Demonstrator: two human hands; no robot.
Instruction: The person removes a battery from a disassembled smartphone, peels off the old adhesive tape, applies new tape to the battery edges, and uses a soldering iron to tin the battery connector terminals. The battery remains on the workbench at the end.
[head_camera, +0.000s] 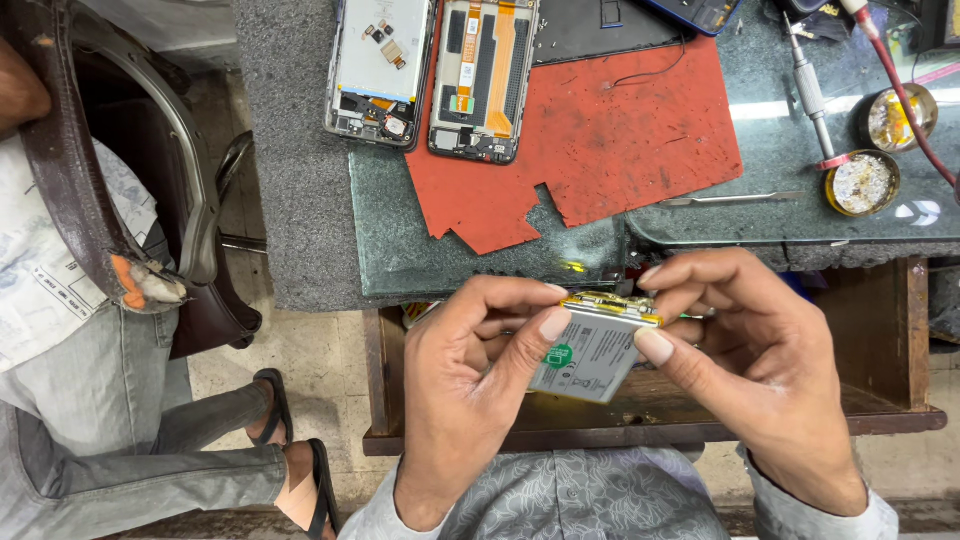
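Observation:
Both my hands hold a flat grey phone battery (592, 352) with a yellow strip along its top edge and a green mark on its face. My left hand (468, 380) grips its left side, thumb pressed on the face. My right hand (758, 358) pinches the right end and top edge with thumb and fingertips. I hold the battery over my lap, just in front of the bench edge. On the bench beyond lie two opened phone bodies: a back frame (380, 68) and a display frame with orange flex cables (485, 78).
A red mat (600, 140) covers part of the glass-topped bench (420, 250). Tweezers (730, 199), a soldering iron (808, 85) and two round tins (862, 183) sit at the right. A seated person in grey trousers and sandals (150, 440) is at my left, by a chair (90, 200).

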